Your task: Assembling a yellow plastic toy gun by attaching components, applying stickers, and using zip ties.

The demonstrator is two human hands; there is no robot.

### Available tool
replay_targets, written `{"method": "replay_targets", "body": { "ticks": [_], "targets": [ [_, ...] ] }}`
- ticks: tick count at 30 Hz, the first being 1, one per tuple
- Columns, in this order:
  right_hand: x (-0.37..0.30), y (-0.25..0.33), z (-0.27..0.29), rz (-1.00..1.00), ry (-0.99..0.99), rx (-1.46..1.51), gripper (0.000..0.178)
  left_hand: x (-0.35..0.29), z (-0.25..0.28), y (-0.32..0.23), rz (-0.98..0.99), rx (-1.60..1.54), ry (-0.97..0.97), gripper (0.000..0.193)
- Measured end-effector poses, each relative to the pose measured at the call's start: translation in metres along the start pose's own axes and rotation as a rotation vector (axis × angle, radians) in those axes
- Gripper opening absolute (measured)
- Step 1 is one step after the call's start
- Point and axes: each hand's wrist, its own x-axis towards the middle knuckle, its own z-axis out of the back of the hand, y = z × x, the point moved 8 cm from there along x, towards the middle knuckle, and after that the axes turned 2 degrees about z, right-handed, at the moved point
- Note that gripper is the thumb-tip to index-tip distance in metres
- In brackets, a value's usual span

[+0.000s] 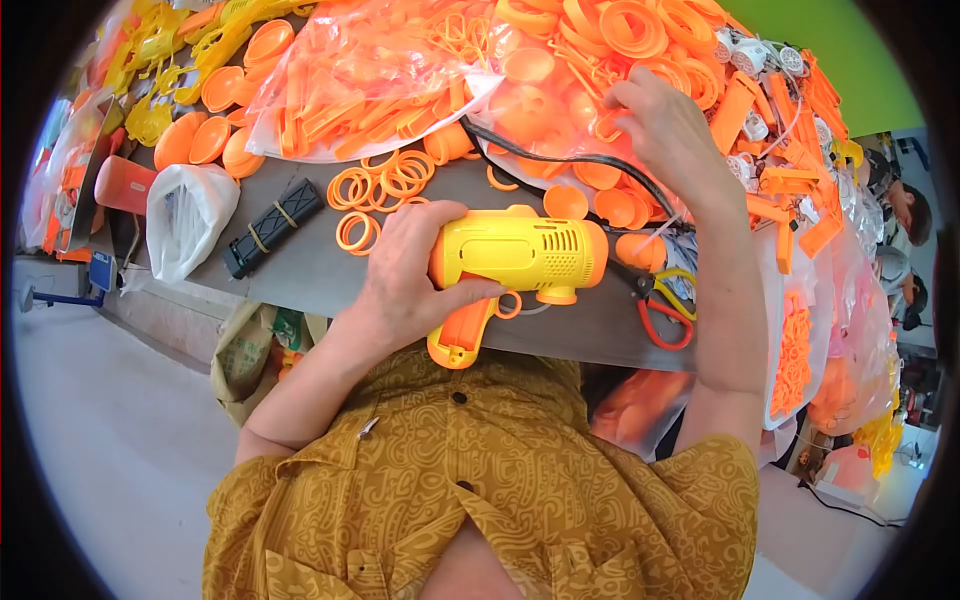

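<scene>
My left hand [405,270] is wrapped round the back of a yellow and orange toy gun [515,250], holding it level at the table's near edge. Its vented barrel points right, and the orange handle hangs down with a ring-shaped trigger below the body. Over the heap of orange parts, my right hand [665,130] reaches forward with bent fingers, their tips apart. Small orange plastic parts [607,125] lie right by those fingertips; no part is plainly held.
Orange rings [385,185], a dark banded bundle [275,228] and a white bag [188,222] lie to the left. Red-and-yellow-handled scissors [665,318] rest at the right edge, near a black cable [570,158]. Clear bags of orange parts [370,85] fill the back.
</scene>
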Motion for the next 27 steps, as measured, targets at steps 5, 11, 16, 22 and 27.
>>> {"method": "replay_targets", "body": {
  "ticks": [5,11,16,22,27],
  "targets": [
    [-0.005,0.0,0.002,0.107,-0.089,-0.008,0.012,0.005,0.002,-0.008,-0.045,0.027,0.018,0.062],
    [-0.005,0.004,0.016,0.155,-0.176,0.068,0.009,0.007,0.012,-0.015,-0.11,0.002,-0.043,0.063],
    [-0.022,0.039,0.056,0.089,-0.313,0.331,0.009,0.014,0.042,-0.038,-0.149,-0.043,-0.169,0.055],
    [-0.057,0.11,0.037,0.166,-0.153,0.62,0.012,0.027,0.024,-0.05,-0.114,-0.239,-0.028,0.015],
    [-0.075,0.111,-0.015,-0.359,0.392,1.613,0.015,0.016,0.028,-0.055,-0.309,-0.235,0.111,0.017]
  ]
}}
